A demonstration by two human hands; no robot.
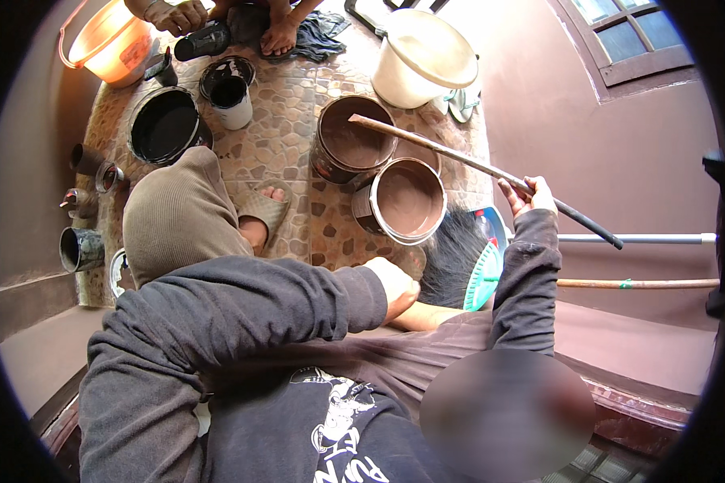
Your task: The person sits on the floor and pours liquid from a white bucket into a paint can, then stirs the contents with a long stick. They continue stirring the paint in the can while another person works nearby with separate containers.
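A long wooden stick is gripped in my right hand, its fingers wrapped around it. The stick slants, with its pale, brown-smeared tip over a bucket of brown paint and its dark end pointing right. Beside that bucket, a second bucket of brown paint stands nearer to me. My left hand is curled closed by my bent leg, with nothing visible in it. Part of its fingers is hidden.
A co-worker's hand holds a black cup at the far left. Around it are an orange bucket, a black paint bucket and a white cup. A cream bucket, a broom and a teal dustpan stand right.
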